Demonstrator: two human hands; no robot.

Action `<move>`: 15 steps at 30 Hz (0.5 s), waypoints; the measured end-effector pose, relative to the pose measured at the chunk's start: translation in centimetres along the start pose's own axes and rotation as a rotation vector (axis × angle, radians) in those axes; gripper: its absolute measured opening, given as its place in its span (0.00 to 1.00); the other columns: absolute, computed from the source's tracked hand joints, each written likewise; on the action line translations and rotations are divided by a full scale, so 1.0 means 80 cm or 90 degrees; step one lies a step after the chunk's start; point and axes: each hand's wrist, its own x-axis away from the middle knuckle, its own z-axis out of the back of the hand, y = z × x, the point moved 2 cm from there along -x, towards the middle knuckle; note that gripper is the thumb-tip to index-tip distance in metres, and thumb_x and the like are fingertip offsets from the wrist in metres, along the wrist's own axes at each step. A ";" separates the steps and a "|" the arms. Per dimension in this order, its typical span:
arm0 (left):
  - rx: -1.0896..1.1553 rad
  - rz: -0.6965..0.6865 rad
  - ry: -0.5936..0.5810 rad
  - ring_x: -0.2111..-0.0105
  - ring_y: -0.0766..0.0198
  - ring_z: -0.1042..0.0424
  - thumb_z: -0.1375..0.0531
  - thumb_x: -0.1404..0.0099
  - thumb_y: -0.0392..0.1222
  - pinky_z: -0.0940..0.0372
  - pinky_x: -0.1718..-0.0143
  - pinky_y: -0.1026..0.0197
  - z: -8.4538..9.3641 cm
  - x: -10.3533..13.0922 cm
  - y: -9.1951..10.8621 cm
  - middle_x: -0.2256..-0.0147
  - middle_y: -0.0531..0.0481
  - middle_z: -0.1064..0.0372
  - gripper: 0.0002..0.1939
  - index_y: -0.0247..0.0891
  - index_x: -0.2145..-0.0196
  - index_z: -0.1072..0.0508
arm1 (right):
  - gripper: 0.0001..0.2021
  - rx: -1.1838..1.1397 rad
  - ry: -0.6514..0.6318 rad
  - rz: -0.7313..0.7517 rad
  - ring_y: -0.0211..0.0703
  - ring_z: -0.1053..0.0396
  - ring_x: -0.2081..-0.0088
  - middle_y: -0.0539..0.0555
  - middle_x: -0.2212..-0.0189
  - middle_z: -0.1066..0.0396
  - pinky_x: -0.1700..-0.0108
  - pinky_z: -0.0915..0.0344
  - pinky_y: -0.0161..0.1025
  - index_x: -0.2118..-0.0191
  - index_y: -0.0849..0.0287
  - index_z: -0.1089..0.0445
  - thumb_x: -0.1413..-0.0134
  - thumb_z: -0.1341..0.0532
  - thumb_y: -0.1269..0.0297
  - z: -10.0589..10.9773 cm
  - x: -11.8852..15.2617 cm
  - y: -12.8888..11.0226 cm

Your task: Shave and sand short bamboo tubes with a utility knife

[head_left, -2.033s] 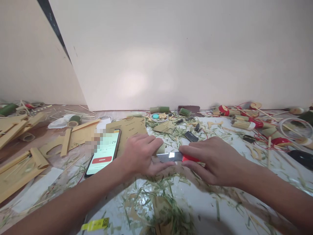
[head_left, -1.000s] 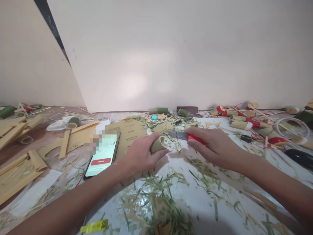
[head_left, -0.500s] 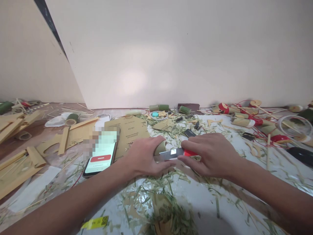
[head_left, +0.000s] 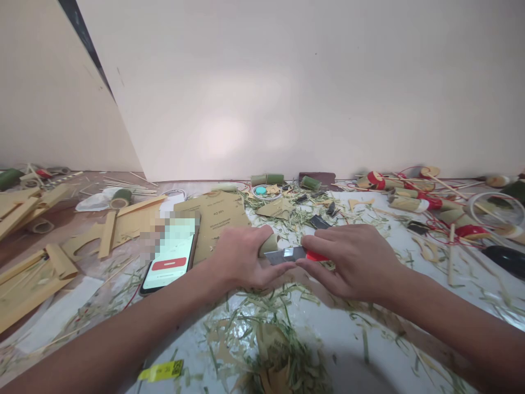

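Observation:
Near the middle of the view, my left hand (head_left: 241,257) is wrapped round a short pale bamboo tube (head_left: 269,246), whose right end sticks out past the fingers. My right hand (head_left: 348,261) grips the red handle of a utility knife (head_left: 287,254). The flat grey blade points left and lies against the near side of the tube; its tip is hidden by my left hand. Below both hands lie green bamboo shavings (head_left: 295,339) and torn bits of brown sandpaper (head_left: 273,342).
To the left are a phone (head_left: 170,254) with a lit screen, a sandpaper sheet (head_left: 217,216) and bamboo strips (head_left: 109,235). Short green tubes (head_left: 274,179) lie at the back by a pale board (head_left: 295,82). Red-tied bamboo pieces (head_left: 455,221) and a clear ring (head_left: 494,209) are right.
The knife and my right hand have shifted slightly left along the tube, and the blade's angle has altered a little. My left hand keeps its hold on the tube.

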 end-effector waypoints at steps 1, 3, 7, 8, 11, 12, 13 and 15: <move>-0.009 0.008 0.001 0.78 0.63 0.38 0.49 0.41 0.69 0.48 0.75 0.61 0.002 0.000 0.001 0.78 0.51 0.34 0.28 0.39 0.74 0.37 | 0.19 0.001 0.005 -0.006 0.35 0.44 0.80 0.47 0.82 0.37 0.74 0.62 0.37 0.73 0.58 0.35 0.36 0.50 0.51 0.000 0.000 -0.002; -0.023 0.018 0.004 0.79 0.63 0.38 0.50 0.41 0.71 0.49 0.76 0.61 0.004 -0.001 0.002 0.79 0.51 0.35 0.29 0.39 0.75 0.36 | 0.19 0.008 0.017 -0.015 0.36 0.43 0.80 0.48 0.82 0.36 0.74 0.62 0.36 0.73 0.57 0.35 0.36 0.50 0.51 0.001 0.000 -0.006; -0.040 0.033 0.020 0.78 0.62 0.37 0.50 0.41 0.70 0.48 0.76 0.61 0.006 -0.001 0.002 0.78 0.50 0.34 0.29 0.39 0.75 0.35 | 0.20 0.026 0.030 -0.050 0.37 0.41 0.80 0.48 0.81 0.34 0.75 0.61 0.36 0.72 0.56 0.32 0.36 0.51 0.49 0.004 -0.002 -0.002; -0.042 0.040 0.025 0.78 0.62 0.36 0.51 0.40 0.69 0.48 0.75 0.61 0.006 0.000 0.002 0.78 0.49 0.34 0.28 0.39 0.75 0.34 | 0.20 0.036 0.028 -0.086 0.38 0.40 0.80 0.49 0.81 0.33 0.75 0.61 0.36 0.71 0.55 0.32 0.36 0.51 0.49 0.005 -0.002 0.006; -0.034 0.061 0.029 0.78 0.62 0.35 0.52 0.38 0.65 0.46 0.74 0.60 0.007 0.002 0.000 0.78 0.49 0.32 0.27 0.38 0.75 0.33 | 0.21 0.090 0.033 -0.260 0.41 0.39 0.81 0.49 0.83 0.33 0.76 0.60 0.35 0.70 0.54 0.32 0.37 0.52 0.45 0.011 -0.002 0.044; -0.028 0.062 0.027 0.78 0.62 0.35 0.52 0.38 0.65 0.46 0.74 0.60 0.007 0.003 0.000 0.78 0.49 0.32 0.27 0.38 0.75 0.33 | 0.21 0.099 0.040 -0.307 0.42 0.39 0.80 0.50 0.84 0.35 0.76 0.59 0.36 0.70 0.54 0.34 0.38 0.52 0.45 0.013 -0.001 0.057; -0.020 0.057 0.023 0.77 0.62 0.35 0.52 0.38 0.65 0.46 0.74 0.60 0.006 0.003 0.000 0.78 0.50 0.32 0.27 0.38 0.75 0.33 | 0.21 0.094 0.048 -0.336 0.43 0.39 0.80 0.49 0.85 0.37 0.76 0.58 0.36 0.71 0.54 0.35 0.38 0.53 0.45 0.013 -0.001 0.067; -0.002 0.041 0.023 0.76 0.60 0.34 0.49 0.39 0.65 0.44 0.74 0.59 0.004 0.004 -0.001 0.77 0.50 0.31 0.25 0.38 0.73 0.32 | 0.21 0.054 0.060 -0.351 0.43 0.40 0.81 0.49 0.86 0.39 0.76 0.56 0.36 0.72 0.54 0.38 0.38 0.54 0.46 0.011 -0.001 0.078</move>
